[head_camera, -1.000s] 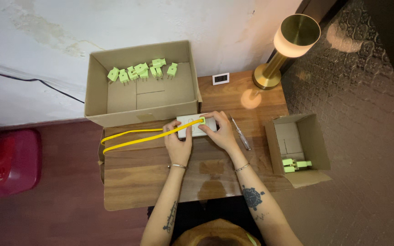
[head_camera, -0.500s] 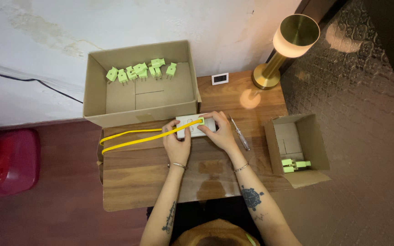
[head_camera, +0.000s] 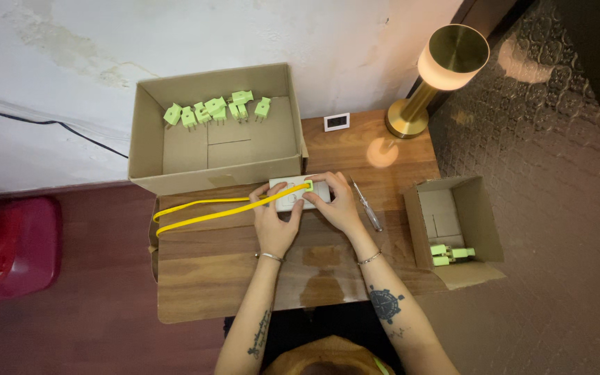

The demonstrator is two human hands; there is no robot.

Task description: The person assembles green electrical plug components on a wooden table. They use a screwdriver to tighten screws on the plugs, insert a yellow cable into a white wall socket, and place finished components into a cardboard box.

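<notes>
While both hands, left point(head_camera: 277, 212) and right point(head_camera: 335, 203), pin the white power strip point(head_camera: 298, 194) flat on the bench point(head_camera: 210, 267), a green plug point(head_camera: 307, 185) sits seated, yellow cord point(head_camera: 203, 210) trailing left.

A wooden table point(head_camera: 210, 271) carries a cardboard box point(head_camera: 148, 156), lamp point(head_camera: 411, 114) and screwdriver point(head_camera: 368, 205).

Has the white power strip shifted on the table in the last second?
No. The white power strip still lies just below the large cardboard box, under both hands.

Seven green plugs point(head_camera: 215, 111) in the big box point(head_camera: 148, 149) (two more point(head_camera: 451, 254) elsewhere)
</notes>
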